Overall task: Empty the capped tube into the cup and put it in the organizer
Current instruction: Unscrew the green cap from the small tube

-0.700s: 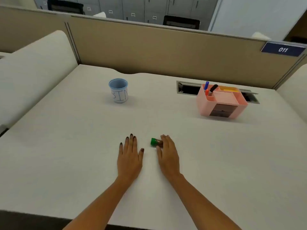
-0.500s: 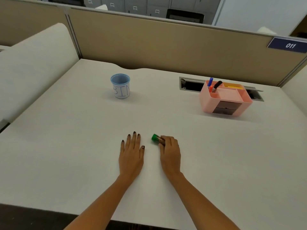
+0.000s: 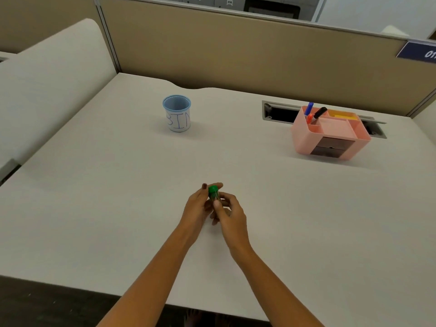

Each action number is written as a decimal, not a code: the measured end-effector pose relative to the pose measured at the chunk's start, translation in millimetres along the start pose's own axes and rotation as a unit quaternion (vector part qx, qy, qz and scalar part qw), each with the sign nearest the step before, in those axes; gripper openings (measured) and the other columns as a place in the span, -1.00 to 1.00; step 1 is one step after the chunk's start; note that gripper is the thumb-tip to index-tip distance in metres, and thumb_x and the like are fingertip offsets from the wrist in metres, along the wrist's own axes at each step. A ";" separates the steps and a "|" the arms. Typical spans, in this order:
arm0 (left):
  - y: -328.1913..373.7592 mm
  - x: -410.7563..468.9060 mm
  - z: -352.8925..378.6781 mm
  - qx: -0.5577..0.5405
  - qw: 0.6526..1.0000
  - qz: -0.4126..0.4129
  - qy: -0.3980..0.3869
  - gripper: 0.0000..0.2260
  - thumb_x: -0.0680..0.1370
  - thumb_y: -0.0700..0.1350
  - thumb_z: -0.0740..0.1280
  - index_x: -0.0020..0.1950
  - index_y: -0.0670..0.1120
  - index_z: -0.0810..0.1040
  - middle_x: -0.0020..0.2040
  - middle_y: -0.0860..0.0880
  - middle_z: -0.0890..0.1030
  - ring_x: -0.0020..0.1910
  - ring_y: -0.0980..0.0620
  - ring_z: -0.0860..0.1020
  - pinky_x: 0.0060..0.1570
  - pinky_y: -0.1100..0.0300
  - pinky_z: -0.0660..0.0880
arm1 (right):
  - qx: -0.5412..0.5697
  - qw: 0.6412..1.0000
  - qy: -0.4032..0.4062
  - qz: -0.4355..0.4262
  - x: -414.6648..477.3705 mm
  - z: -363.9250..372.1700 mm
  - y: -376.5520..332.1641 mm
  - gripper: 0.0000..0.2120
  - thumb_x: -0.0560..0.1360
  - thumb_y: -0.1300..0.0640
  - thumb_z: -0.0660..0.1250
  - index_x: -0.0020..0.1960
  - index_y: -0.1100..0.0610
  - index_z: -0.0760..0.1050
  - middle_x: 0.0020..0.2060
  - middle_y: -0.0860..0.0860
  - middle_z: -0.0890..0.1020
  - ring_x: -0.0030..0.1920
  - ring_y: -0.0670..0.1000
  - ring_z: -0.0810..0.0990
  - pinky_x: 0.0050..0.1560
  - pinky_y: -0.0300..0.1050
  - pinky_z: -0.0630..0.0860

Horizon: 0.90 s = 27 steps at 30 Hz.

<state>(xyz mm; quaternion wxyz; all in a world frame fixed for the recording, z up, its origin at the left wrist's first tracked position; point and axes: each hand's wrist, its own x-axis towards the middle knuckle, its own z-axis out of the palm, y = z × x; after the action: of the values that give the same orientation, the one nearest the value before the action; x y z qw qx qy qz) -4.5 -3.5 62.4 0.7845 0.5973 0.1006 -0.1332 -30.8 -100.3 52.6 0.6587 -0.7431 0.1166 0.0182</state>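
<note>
Just below the frame's centre, the left hand (image 3: 197, 207) and right hand (image 3: 230, 214) meet above the white counter (image 3: 118, 208), both gripping a small tube (image 3: 214, 196) held upright, its green cap (image 3: 213, 189) on. In the upper middle stands a blue cup (image 3: 177, 113) lettered "BIN". At the upper right sits a pink organizer (image 3: 330, 134) holding markers (image 3: 316, 113).

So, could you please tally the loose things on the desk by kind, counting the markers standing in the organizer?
Capped tube: 1
Cup: 1
Organizer: 1
Markers: 3, blue, orange, black
Total: 6
</note>
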 end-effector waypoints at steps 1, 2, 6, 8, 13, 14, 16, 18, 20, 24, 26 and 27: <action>1.0 -2.1 1.4 -0.010 1.000 -0.009 -0.009 -0.59 0.64 0.06 0.03 0.19 -0.11 0.59 0.01 -0.17 0.64 -0.12 -0.05 0.61 -0.40 0.19 0.48 | 0.012 1.000 -0.014 0.018 0.2 0.3 -2.7 -0.82 0.60 0.09 0.26 0.19 0.07 0.46 -0.01 0.02 0.63 -0.16 -0.05 0.63 -0.26 -0.32 0.56; 1.7 -3.1 2.9 -0.014 1.000 -0.015 -0.015 -0.58 0.64 0.07 0.02 0.16 -0.10 0.61 -0.02 -0.15 0.67 -0.14 -0.05 0.60 -0.44 0.20 0.45 | 0.026 0.999 -0.023 0.037 0.9 0.8 -5.4 -0.83 0.60 0.08 0.26 0.17 0.08 0.45 0.00 0.03 0.63 -0.14 -0.04 0.62 -0.25 -0.31 0.56; 3.9 -0.8 7.3 -0.036 0.999 -0.019 -0.035 -0.56 0.63 0.10 0.01 0.06 -0.06 0.63 0.07 -0.04 0.70 -0.04 -0.11 0.58 -0.27 0.12 0.45 | 0.058 0.996 -0.016 0.068 4.6 2.0 -14.6 -0.78 0.58 -0.02 0.28 0.17 0.04 0.43 0.03 0.06 0.65 -0.03 -0.04 0.63 -0.31 -0.42 0.50; 6.5 1.8 7.7 -0.031 0.999 -0.015 -0.036 -0.54 0.63 0.12 0.01 0.02 -0.04 0.66 0.04 -0.05 0.70 -0.14 -0.09 0.57 -0.31 0.13 0.43 | 0.062 0.996 -0.016 0.055 6.0 2.7 -16.3 -0.74 0.57 -0.06 0.27 0.20 0.03 0.46 0.03 0.05 0.67 0.00 -0.03 0.64 -0.26 -0.37 0.53; 8.2 5.6 14.8 -0.018 1.000 -0.006 0.023 -0.54 0.63 0.14 0.01 -0.10 -0.01 0.64 -0.14 -0.02 0.71 -0.11 -0.01 0.65 -0.22 0.20 0.54 | 0.062 0.998 -0.003 0.010 5.9 6.9 -15.8 -0.82 0.59 -0.02 0.25 0.14 -0.08 0.55 0.02 -0.09 0.68 0.05 -0.15 0.65 0.10 -0.20 0.60; 8.4 6.1 17.2 -0.019 0.999 -0.005 0.034 -0.55 0.62 0.14 0.01 -0.11 -0.02 0.62 -0.19 0.03 0.71 -0.13 0.05 0.66 -0.20 0.21 0.55 | 0.060 0.998 0.000 0.006 5.1 8.3 -16.9 -0.82 0.60 -0.02 0.24 0.15 -0.07 0.56 0.03 -0.10 0.67 0.06 -0.17 0.64 0.12 -0.22 0.59; 8.8 6.3 21.5 -0.025 0.998 0.001 0.052 -0.57 0.62 0.14 0.02 -0.12 -0.02 0.60 -0.29 0.10 0.69 -0.24 0.15 0.66 -0.19 0.22 0.56 | 0.055 0.998 0.005 0.004 3.4 10.8 -18.4 -0.74 0.61 -0.01 0.23 0.23 0.01 0.55 0.07 -0.06 0.67 0.10 -0.14 0.64 0.15 -0.23 0.57; 9.5 6.4 24.3 -0.040 0.997 0.005 0.070 -0.58 0.62 0.14 0.03 -0.11 -0.04 0.59 -0.31 0.12 0.69 -0.28 0.19 0.66 -0.25 0.27 0.56 | 0.051 0.999 0.008 -0.002 1.9 12.5 -20.1 -0.72 0.62 0.01 0.21 0.25 0.06 0.54 0.08 -0.01 0.68 0.11 -0.09 0.64 0.16 -0.22 0.57; 10.8 6.2 27.0 -0.058 0.995 0.008 0.086 -0.60 0.61 0.15 0.05 -0.08 -0.04 0.59 -0.28 0.10 0.69 -0.25 0.18 0.66 -0.26 0.30 0.54 | 0.053 0.999 0.010 -0.009 1.8 13.3 -22.4 -0.73 0.63 0.02 0.19 0.24 0.08 0.55 0.07 0.01 0.68 0.10 -0.09 0.64 0.14 -0.25 0.57; 15.4 5.2 31.0 -0.077 0.991 0.017 0.107 -0.62 0.61 0.15 0.07 -0.04 -0.05 0.58 -0.16 0.02 0.65 -0.15 0.13 0.64 -0.16 0.27 0.52 | 0.066 0.998 0.005 -0.011 2.9 14.5 -26.1 -0.73 0.63 0.03 0.19 0.24 0.08 0.55 0.06 0.00 0.69 0.07 -0.16 0.64 0.06 -0.38 0.56; 18.0 5.0 32.3 -0.077 0.990 0.022 0.115 -0.61 0.61 0.16 0.06 -0.05 -0.06 0.57 -0.16 0.01 0.65 -0.16 0.13 0.64 -0.16 0.25 0.53 | 0.072 0.997 0.006 -0.011 3.8 15.7 -27.3 -0.74 0.63 0.04 0.19 0.21 0.09 0.57 0.03 0.01 0.70 0.05 -0.14 0.65 0.04 -0.36 0.57; 19.0 5.0 32.9 -0.078 0.990 0.024 0.118 -0.60 0.61 0.16 0.06 -0.06 -0.06 0.57 -0.17 0.02 0.65 -0.19 0.14 0.64 -0.18 0.26 0.53 | 0.075 0.997 0.007 -0.011 3.7 16.5 -27.6 -0.74 0.63 0.04 0.20 0.20 0.09 0.57 0.02 0.01 0.70 0.04 -0.13 0.65 0.04 -0.33 0.58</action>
<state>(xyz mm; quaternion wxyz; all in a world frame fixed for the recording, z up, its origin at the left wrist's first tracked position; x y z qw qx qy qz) 6.5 -31.0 86.9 0.8146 0.5477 0.1880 -0.0346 -19.6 -81.8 76.7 0.7121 -0.6928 0.1142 -0.0033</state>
